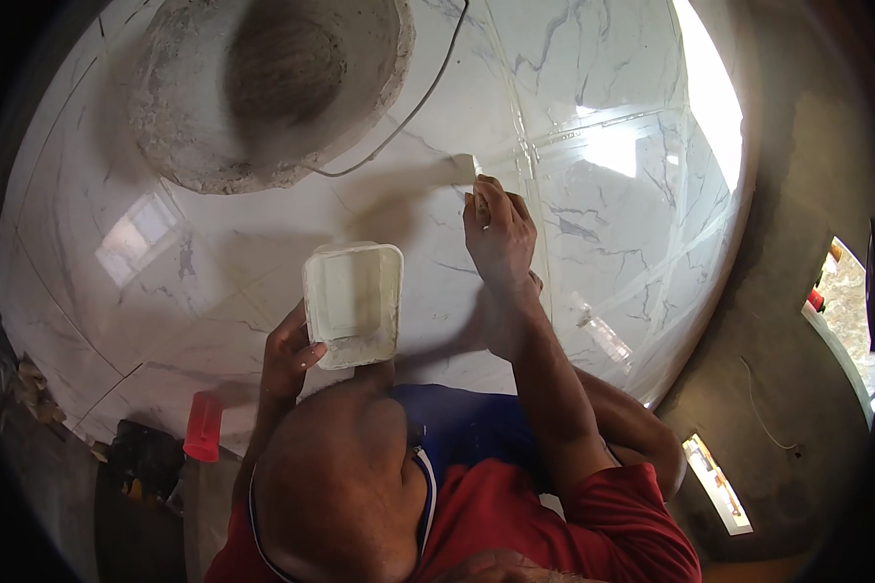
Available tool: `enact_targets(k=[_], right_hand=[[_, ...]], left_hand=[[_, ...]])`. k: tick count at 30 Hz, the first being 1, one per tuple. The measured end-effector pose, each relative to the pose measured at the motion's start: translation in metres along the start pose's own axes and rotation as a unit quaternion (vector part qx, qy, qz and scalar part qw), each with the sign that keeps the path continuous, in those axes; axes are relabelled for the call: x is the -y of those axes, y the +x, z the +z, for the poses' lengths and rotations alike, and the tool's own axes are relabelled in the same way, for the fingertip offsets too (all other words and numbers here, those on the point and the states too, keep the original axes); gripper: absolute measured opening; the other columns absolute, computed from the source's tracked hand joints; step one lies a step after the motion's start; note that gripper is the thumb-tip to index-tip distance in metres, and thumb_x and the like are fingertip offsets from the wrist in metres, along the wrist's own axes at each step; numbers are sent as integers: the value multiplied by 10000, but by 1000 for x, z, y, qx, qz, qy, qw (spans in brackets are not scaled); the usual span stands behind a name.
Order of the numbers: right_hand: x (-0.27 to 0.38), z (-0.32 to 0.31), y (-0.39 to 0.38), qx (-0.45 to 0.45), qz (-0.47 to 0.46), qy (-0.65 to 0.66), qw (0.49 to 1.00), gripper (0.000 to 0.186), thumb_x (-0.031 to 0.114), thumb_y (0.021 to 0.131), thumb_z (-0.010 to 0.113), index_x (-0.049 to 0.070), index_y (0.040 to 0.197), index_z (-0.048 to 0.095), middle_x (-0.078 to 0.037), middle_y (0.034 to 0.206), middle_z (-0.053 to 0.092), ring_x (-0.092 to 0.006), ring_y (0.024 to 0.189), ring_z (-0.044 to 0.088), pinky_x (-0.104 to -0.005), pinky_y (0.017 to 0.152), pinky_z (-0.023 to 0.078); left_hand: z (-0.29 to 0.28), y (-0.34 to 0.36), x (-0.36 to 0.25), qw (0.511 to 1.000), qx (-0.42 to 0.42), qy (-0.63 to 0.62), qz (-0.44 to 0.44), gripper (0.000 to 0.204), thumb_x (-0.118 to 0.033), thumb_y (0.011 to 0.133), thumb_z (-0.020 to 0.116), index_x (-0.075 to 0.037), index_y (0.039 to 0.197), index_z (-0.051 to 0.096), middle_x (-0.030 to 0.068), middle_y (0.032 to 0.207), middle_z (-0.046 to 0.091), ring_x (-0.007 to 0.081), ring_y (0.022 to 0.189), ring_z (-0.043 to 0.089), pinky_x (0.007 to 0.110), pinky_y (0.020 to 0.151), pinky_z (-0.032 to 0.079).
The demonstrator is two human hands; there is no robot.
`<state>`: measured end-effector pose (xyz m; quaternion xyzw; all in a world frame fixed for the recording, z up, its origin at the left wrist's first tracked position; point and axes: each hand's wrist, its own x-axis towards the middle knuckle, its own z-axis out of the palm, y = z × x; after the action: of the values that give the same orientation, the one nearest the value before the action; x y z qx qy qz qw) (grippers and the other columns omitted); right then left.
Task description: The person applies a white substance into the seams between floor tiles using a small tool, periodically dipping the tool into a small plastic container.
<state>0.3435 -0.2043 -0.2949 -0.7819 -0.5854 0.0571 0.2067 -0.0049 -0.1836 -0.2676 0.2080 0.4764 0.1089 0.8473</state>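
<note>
My left hand (290, 348) grips a white rectangular plastic tub (397, 301) by its near left side, thumb over the rim. The tub is tilted so its inside shows, with pale residue on the walls and bottom. Farther out, my right hand (501, 225) is closed around the handle of a small putty knife (468, 169), its pale flat blade pointing left and away. The blade is just above or against the marble-patterned tiles (437, 262), beside a joint line; contact cannot be made out. Part of the handle is hidden by my fingers.
A large, crusted bucket (360, 126) with a wire handle stands at the far left. A red plastic cup (203, 428) and a dark object (146, 457) lie near left. My bent knee (331, 476) rises close below the tub. A grey wall (749, 389) bounds the right.
</note>
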Motion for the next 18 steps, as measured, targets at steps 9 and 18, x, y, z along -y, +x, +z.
enact_targets(k=[9, 18], right_hand=[[45, 13, -15, 57, -54, 26, 997, 272, 56, 885, 699, 25, 1117, 561, -126, 1128, 684, -275, 857, 659, -371, 669, 575], [17, -4, 2, 4, -28, -11, 1000, 295, -10, 850, 737, 31, 1113, 607, -133, 1093, 737, -305, 812, 701, -369, 733, 589]], left_hand=[[-23, -16, 11, 996, -71, 58, 18, 918, -361, 742, 774, 49, 1503, 467, 150, 1371, 619, 253, 1258, 588, 394, 1091, 426], [-27, -23, 11, 996, -71, 53, 20, 980, -461, 749, 841, 67, 1487, 471, 147, 1353, 622, 247, 1256, 583, 391, 1082, 428]])
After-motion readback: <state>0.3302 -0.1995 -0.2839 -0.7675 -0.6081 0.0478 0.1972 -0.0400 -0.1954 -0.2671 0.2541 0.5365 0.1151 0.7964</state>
